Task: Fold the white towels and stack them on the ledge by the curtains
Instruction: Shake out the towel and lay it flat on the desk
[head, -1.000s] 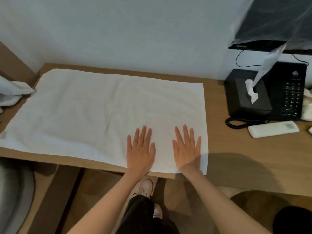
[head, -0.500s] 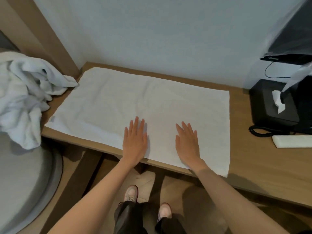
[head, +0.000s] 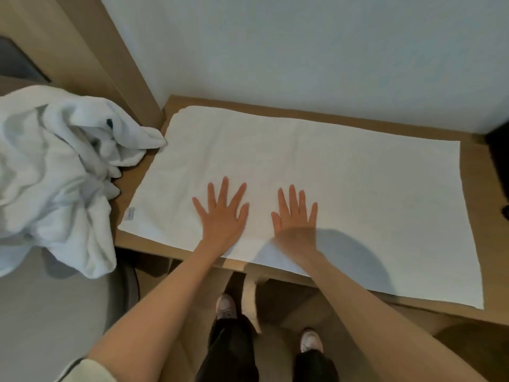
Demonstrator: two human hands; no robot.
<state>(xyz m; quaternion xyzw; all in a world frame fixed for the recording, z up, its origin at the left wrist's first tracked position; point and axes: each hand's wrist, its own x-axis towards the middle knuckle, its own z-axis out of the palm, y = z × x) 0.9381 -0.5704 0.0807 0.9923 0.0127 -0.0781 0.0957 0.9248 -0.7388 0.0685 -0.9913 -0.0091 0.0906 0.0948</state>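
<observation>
A white towel point(head: 344, 175) lies spread flat over the wooden desk point(head: 490, 312), its near right corner hanging a little past the front edge. My left hand point(head: 223, 213) presses palm-down on the towel near its front edge, fingers spread. Palm-down beside it, my right hand point(head: 296, 216) also rests flat on the towel with fingers apart. Neither hand holds anything. A heap of crumpled white towels point(head: 55, 172) sits to the left of the desk. The ledge and curtains are out of view.
A wooden panel point(head: 91, 51) rises at the desk's left end against the pale wall. A grey rounded seat point(head: 49, 312) lies under the towel heap. A black object point(head: 500, 150) shows at the right edge. My feet stand below the desk.
The view has swung left: the phone, tissue box and remote have left the frame and the towel heap has come in. Both hands have slid left along the towel, still flat.
</observation>
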